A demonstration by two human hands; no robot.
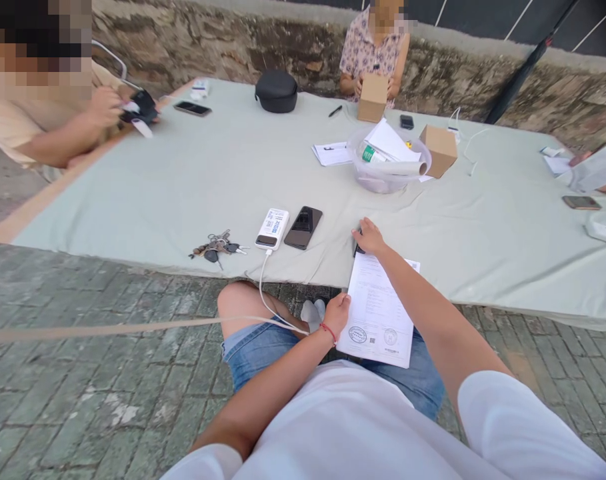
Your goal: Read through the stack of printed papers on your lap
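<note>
My left hand (339, 315), with a red string bracelet at its wrist, grips the left edge of a stack of printed papers (377, 300). Text lines and two round or oval stamps show on the top sheet. The stack lies over my lap and reaches the table's front edge. Just beyond its top edge, my right hand (370, 237) rests at the tabletop, fingers closed around a slim dark thing that looks like a black pen (357, 249). Most of that pen is hidden under the hand. To the left are a dark phone (303, 227) and a white power bank (272, 229) with a cable plugged in.
Keys (217, 247) lie near the front edge of the cloth-covered table (183, 180). Farther back stand a clear bowl (383, 181) of papers, a cardboard box (439, 152) and a black case (276, 91). People sit at the left, far and right sides, handling things.
</note>
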